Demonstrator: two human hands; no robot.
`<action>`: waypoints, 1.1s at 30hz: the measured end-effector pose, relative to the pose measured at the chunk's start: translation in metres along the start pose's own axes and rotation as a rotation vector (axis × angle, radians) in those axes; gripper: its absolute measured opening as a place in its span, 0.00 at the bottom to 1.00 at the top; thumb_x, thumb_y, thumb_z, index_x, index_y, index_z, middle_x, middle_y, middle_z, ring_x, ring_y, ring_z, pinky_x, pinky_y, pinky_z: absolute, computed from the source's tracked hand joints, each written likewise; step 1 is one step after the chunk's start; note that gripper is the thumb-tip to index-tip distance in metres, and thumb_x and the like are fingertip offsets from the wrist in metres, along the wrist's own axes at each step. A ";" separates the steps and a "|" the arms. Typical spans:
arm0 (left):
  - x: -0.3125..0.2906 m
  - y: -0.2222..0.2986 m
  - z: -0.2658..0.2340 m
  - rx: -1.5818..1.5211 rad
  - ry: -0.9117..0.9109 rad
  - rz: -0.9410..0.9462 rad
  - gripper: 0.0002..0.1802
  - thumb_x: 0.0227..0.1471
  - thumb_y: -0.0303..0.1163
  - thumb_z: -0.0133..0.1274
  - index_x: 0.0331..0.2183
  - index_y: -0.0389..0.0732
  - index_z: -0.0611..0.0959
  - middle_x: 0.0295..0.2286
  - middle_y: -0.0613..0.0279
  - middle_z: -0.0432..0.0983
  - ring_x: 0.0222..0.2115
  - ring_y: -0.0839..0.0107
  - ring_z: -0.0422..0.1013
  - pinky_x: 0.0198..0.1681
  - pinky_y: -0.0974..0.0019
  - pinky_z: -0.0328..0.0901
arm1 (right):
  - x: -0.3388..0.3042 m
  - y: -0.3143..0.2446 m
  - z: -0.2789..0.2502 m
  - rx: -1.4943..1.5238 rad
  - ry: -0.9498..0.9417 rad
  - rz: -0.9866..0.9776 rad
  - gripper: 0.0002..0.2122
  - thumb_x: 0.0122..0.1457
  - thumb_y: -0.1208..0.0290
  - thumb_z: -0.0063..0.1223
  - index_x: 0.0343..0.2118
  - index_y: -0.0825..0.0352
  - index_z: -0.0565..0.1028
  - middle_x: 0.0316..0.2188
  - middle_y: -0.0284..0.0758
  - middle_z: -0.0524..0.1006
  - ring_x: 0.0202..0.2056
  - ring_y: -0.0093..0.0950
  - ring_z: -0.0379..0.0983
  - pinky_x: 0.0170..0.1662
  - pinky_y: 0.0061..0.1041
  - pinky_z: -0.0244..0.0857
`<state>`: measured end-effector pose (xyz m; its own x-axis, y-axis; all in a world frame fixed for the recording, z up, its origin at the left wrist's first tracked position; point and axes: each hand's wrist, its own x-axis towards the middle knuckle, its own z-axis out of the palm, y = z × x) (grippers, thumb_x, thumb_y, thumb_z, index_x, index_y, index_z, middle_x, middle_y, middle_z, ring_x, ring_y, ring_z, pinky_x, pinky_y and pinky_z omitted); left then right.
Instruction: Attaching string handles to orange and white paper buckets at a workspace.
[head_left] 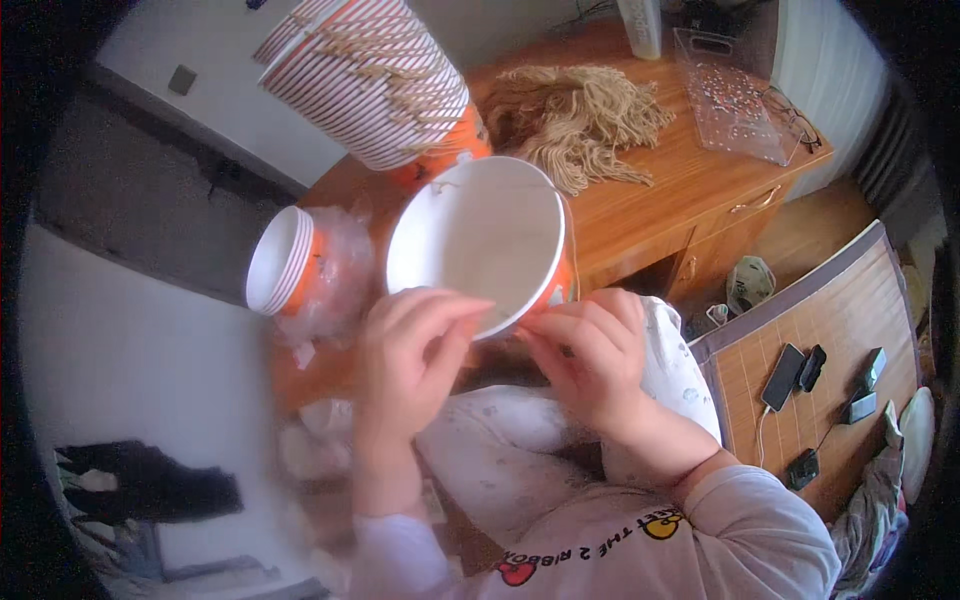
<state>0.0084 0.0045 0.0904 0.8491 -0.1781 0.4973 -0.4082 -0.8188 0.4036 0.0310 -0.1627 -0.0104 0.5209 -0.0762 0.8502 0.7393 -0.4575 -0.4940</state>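
A paper bucket [480, 215], white inside and orange outside, tilts its open mouth toward me at the table's near edge. A thin pale cord [575, 240] runs along its right side toward my right hand [590, 350]. That hand's thumb and fingers are pinched together at the near rim, closed on the cord. My left hand [415, 345] is smeared by motion at the near left rim. Its fingers are curled, with thumb and forefinger close together; what lies between them cannot be made out. The bucket's underside is hidden.
Behind the bucket stands a tall stack of buckets [370, 90] with cord handles. Loose tan cords [590, 115] lie on the wooden table [640, 225]. Smaller paper tubs [275, 262] in clear plastic sit left. At right, a phone [783, 377] lies on a mat [840, 330].
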 end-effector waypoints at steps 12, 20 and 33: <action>0.064 0.002 -0.015 0.069 -0.741 0.296 0.08 0.49 0.27 0.54 0.34 0.35 0.81 0.33 0.55 0.77 0.37 0.58 0.73 0.41 0.61 0.67 | 0.005 0.000 0.001 0.053 0.031 -0.010 0.11 0.39 0.68 0.68 0.29 0.57 0.78 0.25 0.21 0.77 0.27 0.24 0.67 0.33 0.25 0.56; 0.072 0.001 -0.024 0.200 -0.586 0.414 0.04 0.45 0.26 0.56 0.29 0.40 0.82 0.31 0.61 0.78 0.35 0.62 0.73 0.40 0.60 0.66 | 0.007 -0.003 -0.002 0.160 -0.034 0.153 0.13 0.39 0.69 0.69 0.30 0.57 0.77 0.22 0.22 0.74 0.27 0.25 0.67 0.33 0.26 0.56; -0.044 0.016 0.003 0.189 -0.100 0.276 0.10 0.39 0.28 0.63 0.30 0.46 0.84 0.31 0.67 0.77 0.31 0.67 0.73 0.35 0.62 0.66 | 0.009 0.008 -0.015 0.139 -0.217 0.177 0.09 0.45 0.72 0.63 0.30 0.59 0.75 0.24 0.26 0.74 0.31 0.29 0.68 0.38 0.30 0.55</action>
<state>-0.0343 -0.0023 0.0726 0.7475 -0.4520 0.4867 -0.5659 -0.8171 0.1103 0.0355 -0.1806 -0.0042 0.7149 0.0541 0.6971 0.6722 -0.3278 -0.6639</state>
